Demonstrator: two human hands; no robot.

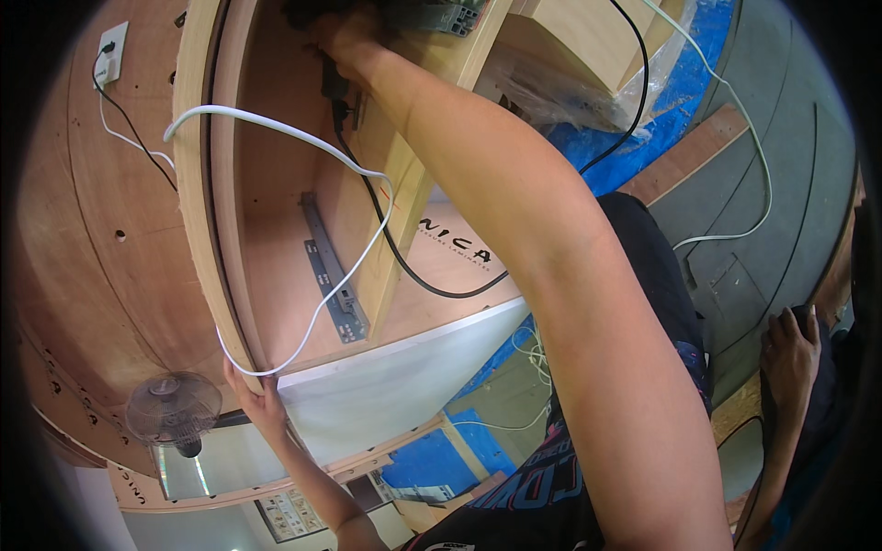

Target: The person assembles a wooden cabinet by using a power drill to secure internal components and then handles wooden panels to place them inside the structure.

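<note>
Your right forearm [551, 230] nearest; left hand [263, 406] grasping lower edge of cabinet [191, 211]; inside, drawer runner [333, 275] looks placed near lower corner, fastening unclear; right hand [347, 44] clenched round dark corded tool [334, 81] up top, work there apparently unfinished

Right arm [496, 170] stretched forward, right grip [345, 41] shadowed — left grip [261, 404] partly curled.

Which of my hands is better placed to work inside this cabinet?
Probably your right hand: it reaches inside the wooden cabinet, holding a dark corded tool. Your left hand is around the cabinet's outer edge.
</note>
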